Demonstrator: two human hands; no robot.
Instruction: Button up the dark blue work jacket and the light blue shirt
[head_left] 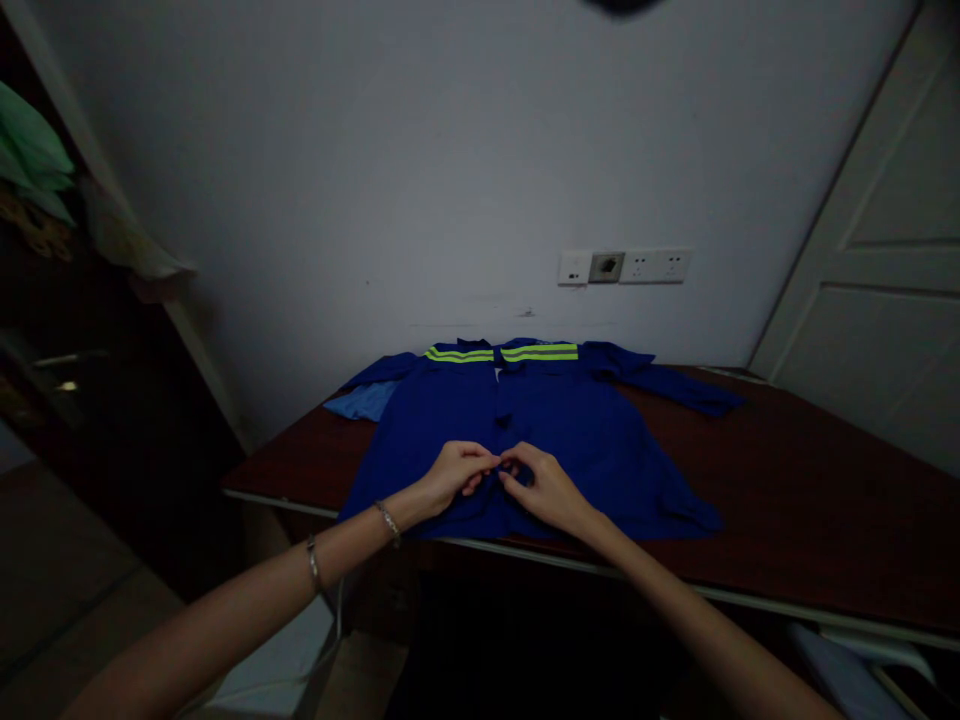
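A dark blue work jacket with yellow-green and grey reflective stripes across the chest lies spread out, front up, its collar toward the wall. Both hands meet at its front opening, near the lower middle. My left hand pinches the front edge between thumb and fingers. Right beside it, my right hand has thumb and forefinger curled onto the same edge, the fingertips of both hands almost touching. Whatever small part lies between the fingertips is too small to make out. Higher up, a small flap of the opening is turned outward.
The jacket lies on a dark red-brown table against a pale wall. Lighter blue cloth shows under the left sleeve area. Wall sockets sit above the table. A dark door with a handle stands left, and a white panelled door right.
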